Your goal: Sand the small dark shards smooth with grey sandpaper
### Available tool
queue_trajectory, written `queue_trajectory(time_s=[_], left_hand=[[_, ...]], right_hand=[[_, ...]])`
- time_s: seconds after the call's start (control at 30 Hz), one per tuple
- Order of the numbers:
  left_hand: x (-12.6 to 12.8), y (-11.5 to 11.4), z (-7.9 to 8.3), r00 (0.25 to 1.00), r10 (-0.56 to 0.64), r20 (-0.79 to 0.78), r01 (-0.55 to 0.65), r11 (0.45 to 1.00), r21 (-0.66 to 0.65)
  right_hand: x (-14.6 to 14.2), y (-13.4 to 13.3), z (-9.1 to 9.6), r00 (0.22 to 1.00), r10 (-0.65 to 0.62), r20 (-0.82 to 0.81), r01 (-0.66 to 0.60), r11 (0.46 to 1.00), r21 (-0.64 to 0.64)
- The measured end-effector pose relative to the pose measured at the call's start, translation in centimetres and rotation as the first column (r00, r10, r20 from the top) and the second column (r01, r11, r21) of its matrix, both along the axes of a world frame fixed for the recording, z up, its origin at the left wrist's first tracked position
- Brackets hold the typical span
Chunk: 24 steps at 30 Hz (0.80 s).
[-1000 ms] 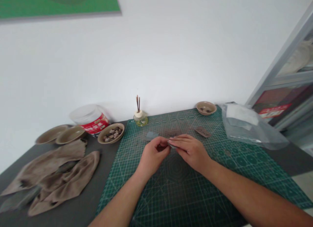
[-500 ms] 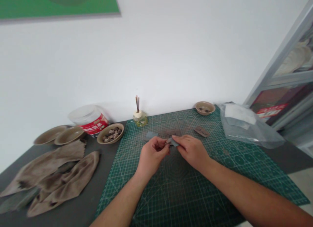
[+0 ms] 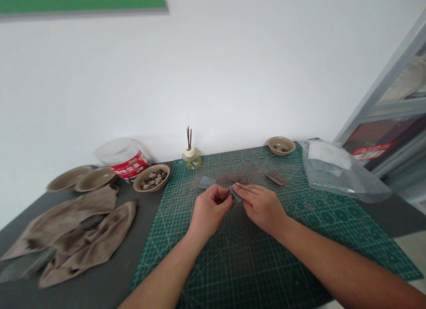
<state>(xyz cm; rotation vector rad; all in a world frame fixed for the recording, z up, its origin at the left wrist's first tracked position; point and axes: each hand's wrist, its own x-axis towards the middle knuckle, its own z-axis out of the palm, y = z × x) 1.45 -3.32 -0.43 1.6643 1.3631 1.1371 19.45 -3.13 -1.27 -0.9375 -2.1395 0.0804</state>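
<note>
Over the middle of the green cutting mat (image 3: 219, 273), my two hands meet. My right hand (image 3: 264, 207) pinches a small grey piece of sandpaper (image 3: 236, 195), its fingers stretched over the top of it. Against that piece, my left hand (image 3: 211, 213) is closed in a pinch; what its fingertips hold is tiny and hidden. Just beyond my left hand lies another grey piece of sandpaper (image 3: 207, 181). A brown piece (image 3: 235, 179) rests behind my fingertips, and a second brown piece with dark writing (image 3: 275, 178) lies to the right.
At left are a bowl of pebbles (image 3: 152, 188), two brown bowls, a lidded plastic jar (image 3: 128, 165) and crumpled brown cloths (image 3: 89, 251). A reed diffuser (image 3: 192, 158) stands by the wall. A small bowl (image 3: 281, 153) and a clear plastic bag (image 3: 342, 178) sit at right.
The grey sandpaper has tilted and shifted slightly between my fingertips. Both hands stay together in nearly the same place; the view has moved a little.
</note>
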Motion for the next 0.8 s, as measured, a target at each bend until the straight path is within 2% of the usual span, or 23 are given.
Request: queue_trajectory(time_s=[0.17,0.33,0.47,0.63,0.8], left_hand=[[0.18,-0.15,0.11,0.999,-0.004,0.053,0.004,1.0,-0.002],[0.52,-0.23,0.45,0.982,-0.039,0.185,0.046,0.998,-0.036],[0.47,-0.34,0.6,0.979,-0.034,0.199,0.039,0.999,-0.021],[0.35,-0.11,0.34,0.966,-0.08,0.247,0.084,0.996,-0.004],[0.1,0.13,0.32,0.938,-0.08,0.337,0.083,0.997,0.005]], right_hand=[[-0.01,-0.13,0.3,0.999,0.031,-0.031,-0.03,0.999,0.034],[0.08,0.04,0.26,0.996,0.025,-0.089,-0.023,0.999,0.03],[-0.04,-0.07,0.23,0.987,0.07,-0.141,-0.068,0.998,0.019],[-0.16,-0.13,0.0,0.975,0.026,-0.22,-0.045,0.996,-0.081],[0.36,0.49,-0.07,0.985,-0.092,-0.143,0.055,0.968,-0.246]])
